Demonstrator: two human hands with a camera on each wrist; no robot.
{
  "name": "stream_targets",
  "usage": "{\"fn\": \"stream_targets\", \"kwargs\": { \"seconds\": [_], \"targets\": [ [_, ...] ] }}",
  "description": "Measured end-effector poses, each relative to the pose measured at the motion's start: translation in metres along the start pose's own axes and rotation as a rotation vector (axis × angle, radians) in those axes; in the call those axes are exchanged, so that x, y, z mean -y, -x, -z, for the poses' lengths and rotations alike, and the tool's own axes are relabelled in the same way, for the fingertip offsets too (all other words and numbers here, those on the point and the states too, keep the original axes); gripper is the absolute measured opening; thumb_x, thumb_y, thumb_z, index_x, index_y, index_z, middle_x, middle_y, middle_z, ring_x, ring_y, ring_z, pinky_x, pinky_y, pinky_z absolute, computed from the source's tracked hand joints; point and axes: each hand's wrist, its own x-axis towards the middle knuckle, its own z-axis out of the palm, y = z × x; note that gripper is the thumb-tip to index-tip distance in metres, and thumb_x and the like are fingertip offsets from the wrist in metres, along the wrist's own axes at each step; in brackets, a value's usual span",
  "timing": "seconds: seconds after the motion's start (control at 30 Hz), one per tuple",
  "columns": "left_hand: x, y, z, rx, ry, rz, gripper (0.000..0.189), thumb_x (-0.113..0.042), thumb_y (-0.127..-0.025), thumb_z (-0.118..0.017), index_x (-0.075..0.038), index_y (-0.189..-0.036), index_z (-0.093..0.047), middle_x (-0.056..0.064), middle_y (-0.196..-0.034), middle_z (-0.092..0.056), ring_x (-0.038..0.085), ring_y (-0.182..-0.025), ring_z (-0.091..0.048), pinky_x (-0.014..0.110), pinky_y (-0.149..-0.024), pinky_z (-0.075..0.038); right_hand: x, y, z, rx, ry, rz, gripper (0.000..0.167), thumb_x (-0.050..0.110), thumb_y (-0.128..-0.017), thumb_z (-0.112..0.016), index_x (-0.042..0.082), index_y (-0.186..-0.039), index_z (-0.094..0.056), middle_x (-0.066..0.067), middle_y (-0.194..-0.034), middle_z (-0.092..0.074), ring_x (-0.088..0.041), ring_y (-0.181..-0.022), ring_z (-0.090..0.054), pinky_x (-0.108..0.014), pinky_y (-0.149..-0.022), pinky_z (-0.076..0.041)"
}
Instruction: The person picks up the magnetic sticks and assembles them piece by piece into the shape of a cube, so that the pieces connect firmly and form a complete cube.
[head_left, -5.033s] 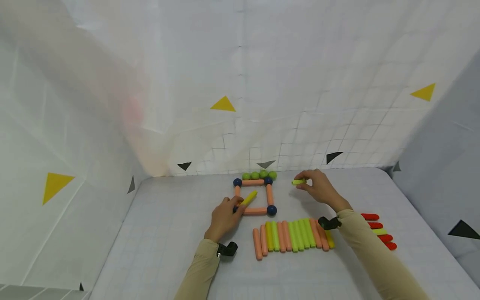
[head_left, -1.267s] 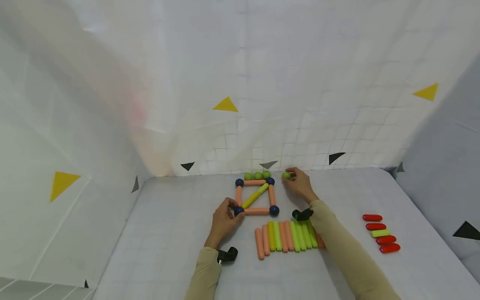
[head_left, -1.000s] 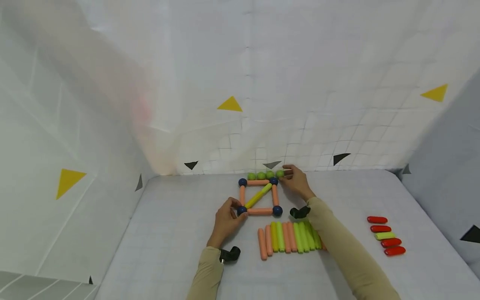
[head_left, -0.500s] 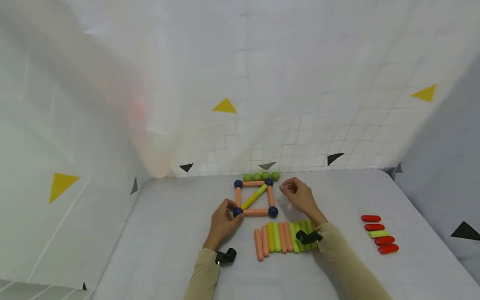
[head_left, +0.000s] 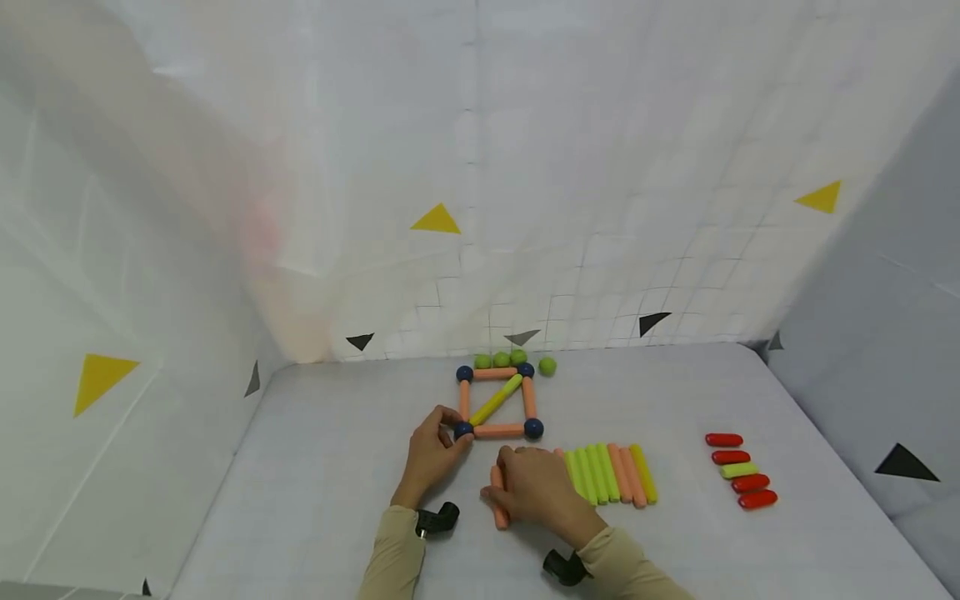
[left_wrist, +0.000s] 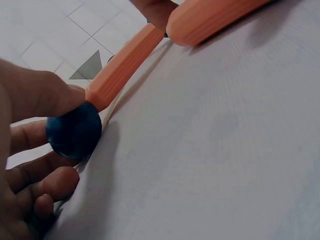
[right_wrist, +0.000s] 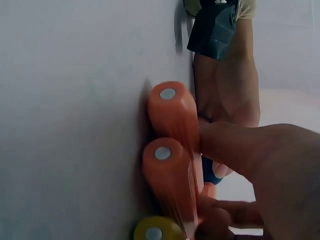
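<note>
Apparently the step in hand is fetching another stick for a square frame of salmon sticks and dark blue balls, already crossed by a yellow-and-lime diagonal [head_left: 491, 406]; the left hand [head_left: 429, 454] steadies the frame meanwhile, thumb and fingers bent round the dark blue ball [head_left: 463, 430] at its near left corner; the right hand [head_left: 543, 492] is over the left end of a row of loose sticks [head_left: 603, 473], its fingers bent, the thumb against the outermost salmon stick [head_left: 498, 500] and a fingertip at that stick's far end; whether it has a firm hold I cannot tell.

The next move, as I judge it, calls for a sure pinch on that one stick and a lift clear of the second salmon stick [right_wrist: 167, 175], which lies right beside it; the ball should be kept still until then.

That outermost stick lies on the worktop [head_left: 322, 475], under the right thumb, nearer the front edge than the frame and well apart from the left edge; the frame is closer to the back edge, with green balls [head_left: 501, 359] behind it; red rods [head_left: 723, 439] lie toward the right edge.
</note>
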Motion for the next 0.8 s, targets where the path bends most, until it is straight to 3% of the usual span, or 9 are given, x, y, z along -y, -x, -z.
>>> {"fn": "stream_targets", "kwargs": {
  "seconds": [0.2, 0.37, 0.43, 0.53, 0.6, 0.8],
  "targets": [
    [0.001, 0.001, 0.002, 0.006, 0.018, -0.003, 0.03, -0.014, -0.088, -0.084, -0.013, -0.112, -0.067, 0.006, -0.103, -0.073, 0.004, -0.065, -0.051, 0.021, -0.06, -0.043, 0.001, -0.003, -0.003, -0.001, -0.141, -0.044, 0.027, 0.038, -0.085, -0.085, 0.017, -0.085, -0.067, 0.009, -0.069, -0.056, -0.006, -0.059, -0.048, -0.027, -0.054, -0.04],
    [0.001, 0.002, 0.002, 0.001, 0.025, -0.005, 0.03, -0.013, -0.088, -0.085, -0.012, -0.112, -0.068, 0.007, -0.104, -0.073, 0.005, -0.066, -0.051, 0.021, -0.06, -0.043, -0.004, -0.004, 0.008, 0.051, -0.384, -0.013, 0.018, 0.031, -0.091, -0.082, 0.018, -0.091, -0.069, 0.01, -0.078, -0.062, -0.004, -0.065, -0.055, -0.025, -0.059, -0.045],
    [0.0, 0.002, 0.002, 0.001, 0.029, -0.005, 0.03, -0.013, -0.087, -0.085, -0.012, -0.112, -0.068, 0.007, -0.104, -0.074, 0.004, -0.066, -0.051, 0.021, -0.06, -0.043, -0.006, -0.006, 0.016, 0.029, -0.476, 0.004, 0.017, 0.03, -0.094, -0.08, 0.018, -0.097, -0.07, 0.008, -0.083, -0.068, -0.007, -0.071, -0.061, -0.026, -0.063, -0.049],
    [0.0, 0.002, 0.003, 0.005, 0.037, -0.001, 0.03, -0.013, -0.087, -0.086, -0.012, -0.112, -0.069, 0.006, -0.104, -0.074, 0.004, -0.065, -0.051, 0.02, -0.06, -0.043, -0.009, -0.011, 0.026, -0.056, -0.575, 0.008, 0.016, 0.027, -0.097, -0.08, 0.015, -0.104, -0.072, 0.004, -0.092, -0.073, -0.01, -0.078, -0.067, -0.026, -0.066, -0.053],
    [0.001, 0.002, 0.002, 0.004, 0.043, -0.009, 0.03, -0.014, -0.087, -0.086, -0.011, -0.112, -0.069, 0.007, -0.104, -0.074, 0.003, -0.064, -0.051, 0.02, -0.059, -0.043, -0.01, -0.016, 0.03, -0.154, -0.601, -0.001, 0.016, 0.023, -0.096, -0.08, 0.013, -0.107, -0.073, 0.001, -0.094, -0.075, -0.01, -0.075, -0.066, -0.025, -0.063, -0.052],
    [0.001, 0.002, 0.002, -0.003, 0.048, -0.015, 0.031, -0.012, -0.086, -0.087, -0.011, -0.111, -0.069, 0.007, -0.103, -0.074, 0.003, -0.063, -0.05, 0.02, -0.059, -0.043, -0.007, -0.041, 0.037, -0.472, -0.558, 0.028, 0.023, 0.014, -0.09, -0.086, 0.014, -0.109, -0.073, -0.003, -0.099, -0.078, -0.007, -0.064, -0.058, -0.024, -0.057, -0.047]
  ]
}}
